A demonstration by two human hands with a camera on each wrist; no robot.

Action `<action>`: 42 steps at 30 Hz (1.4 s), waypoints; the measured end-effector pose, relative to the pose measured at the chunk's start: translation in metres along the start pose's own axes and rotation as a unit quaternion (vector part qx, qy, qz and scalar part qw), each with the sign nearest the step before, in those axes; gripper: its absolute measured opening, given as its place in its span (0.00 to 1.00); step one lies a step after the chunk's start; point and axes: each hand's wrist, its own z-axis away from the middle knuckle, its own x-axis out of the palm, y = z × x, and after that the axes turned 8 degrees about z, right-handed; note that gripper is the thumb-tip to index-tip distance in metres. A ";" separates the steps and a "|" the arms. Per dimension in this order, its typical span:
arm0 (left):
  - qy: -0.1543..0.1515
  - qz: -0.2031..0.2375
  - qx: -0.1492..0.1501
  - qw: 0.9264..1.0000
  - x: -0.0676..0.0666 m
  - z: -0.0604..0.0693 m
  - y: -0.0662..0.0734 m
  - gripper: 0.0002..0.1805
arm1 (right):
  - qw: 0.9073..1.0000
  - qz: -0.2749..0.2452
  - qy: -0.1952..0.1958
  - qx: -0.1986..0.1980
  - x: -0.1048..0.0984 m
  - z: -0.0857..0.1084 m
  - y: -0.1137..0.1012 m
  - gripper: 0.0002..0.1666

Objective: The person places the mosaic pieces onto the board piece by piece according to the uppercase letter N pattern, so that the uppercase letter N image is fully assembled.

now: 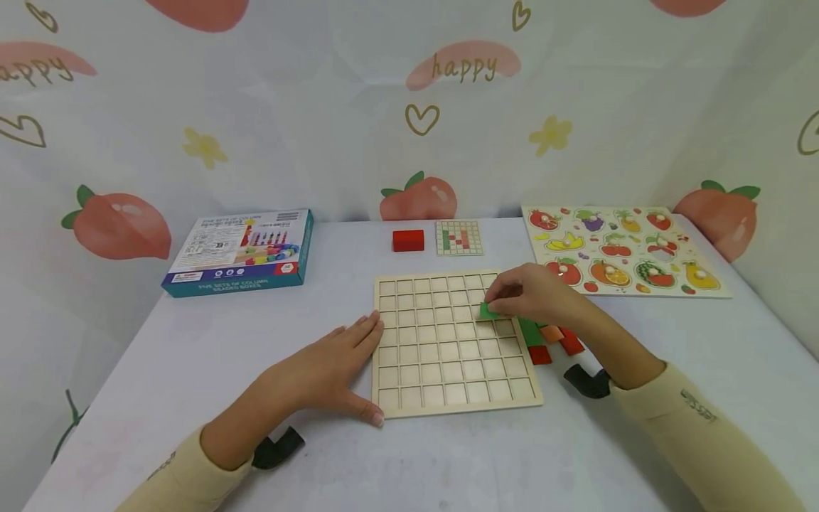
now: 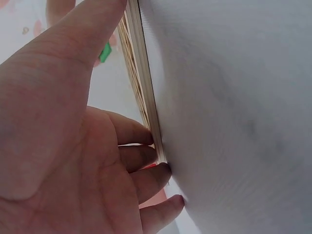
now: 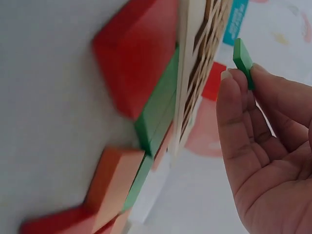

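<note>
One wooden grid board [image 1: 451, 352] on the counter [image 1: 448, 459], its left edge apparently steadied by your left hand [image 1: 323, 371], fingers outspread; one green tile [image 1: 486, 313], pinched in your right hand's [image 1: 536, 293] fingers, hangs above its right side.

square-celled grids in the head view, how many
2: the large pale wooden grid board in the middle, and the small cream, red-and-green grid card beyond it.

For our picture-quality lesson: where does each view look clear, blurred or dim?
Head view: grid board evenly lit, lines distinct; left wrist view: left hand dim, tabletop soft and smudgy; right wrist view: nearest red block blurred at its edges, green tile sharper.
</note>
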 end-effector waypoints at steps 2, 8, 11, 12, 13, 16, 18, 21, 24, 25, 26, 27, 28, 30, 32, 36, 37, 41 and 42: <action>-0.001 0.003 0.001 1.000 0.000 0.000 0.000 0.73 | 1.000 0.006 -0.014 0.002 0.003 -0.006 -0.004 0.02; -0.001 -0.001 0.002 1.000 0.000 -0.002 -0.001 0.73 | 0.999 0.021 -0.033 -0.029 0.008 -0.020 -0.016 0.03; -0.002 -0.007 0.001 1.000 0.000 -0.002 -0.002 0.73 | 0.998 0.014 -0.041 -0.037 0.010 -0.027 -0.022 0.02; -0.002 -0.007 0.001 1.000 0.000 -0.003 -0.003 0.73 | 0.998 0.009 -0.045 -0.035 0.010 -0.029 -0.024 0.02; -0.003 -0.005 0.002 1.000 -0.001 -0.003 -0.003 0.73 | 0.998 0.005 -0.049 -0.032 0.011 -0.031 -0.026 0.02; -0.004 -0.001 0.003 1.000 -0.001 -0.003 -0.003 0.73 | 0.998 -0.010 -0.062 -0.027 0.013 -0.037 -0.030 0.02; -0.004 0.000 0.004 1.000 -0.002 -0.003 -0.004 0.73 | 0.997 -0.016 -0.065 -0.029 0.014 -0.040 -0.032 0.02; -0.003 -0.001 0.002 1.000 -0.002 -0.003 -0.004 0.73 | 0.997 -0.026 -0.065 -0.034 0.017 -0.046 -0.037 0.03; -0.002 0.001 0.000 1.000 -0.002 -0.003 -0.004 0.73 | 0.996 -0.042 -0.066 -0.034 0.021 -0.051 -0.041 0.04; -0.002 0.003 0.000 1.000 -0.002 -0.003 -0.005 0.73 | 0.996 -0.045 -0.067 -0.037 0.023 -0.053 -0.043 0.04; -0.002 0.004 0.000 1.000 -0.002 -0.003 -0.005 0.73 | 0.996 -0.048 -0.067 -0.039 0.025 -0.055 -0.045 0.04; -0.002 0.005 0.001 1.000 -0.002 -0.003 -0.005 0.73 | 0.996 -0.051 -0.067 -0.041 0.026 -0.057 -0.047 0.05; -0.001 0.006 0.001 1.000 -0.002 -0.003 -0.006 0.73 | 0.995 -0.052 -0.066 -0.048 0.028 -0.059 -0.048 0.05; -0.002 0.007 -0.001 1.000 -0.002 -0.003 -0.006 0.73 | 0.995 -0.048 -0.064 -0.060 0.032 -0.064 -0.052 0.05; -0.001 0.008 -0.002 1.000 -0.001 -0.003 -0.007 0.73 | 0.995 -0.042 -0.063 -0.065 0.036 -0.068 -0.055 0.05; -0.001 0.009 -0.002 1.000 -0.001 -0.003 -0.007 0.73 | 0.996 -0.017 -0.061 -0.070 0.042 -0.075 -0.061 0.05; -0.001 0.009 -0.002 1.000 -0.002 -0.003 -0.007 0.73 | 0.996 -0.011 -0.059 -0.070 0.043 -0.077 -0.062 0.05; 0.001 0.012 0.003 1.000 -0.002 -0.003 -0.007 0.73 | 0.996 0.012 -0.046 -0.074 0.047 -0.083 -0.066 0.05; 0.001 0.014 0.005 1.000 -0.002 -0.003 -0.007 0.73 | 0.996 0.015 -0.045 -0.075 0.048 -0.084 -0.068 0.05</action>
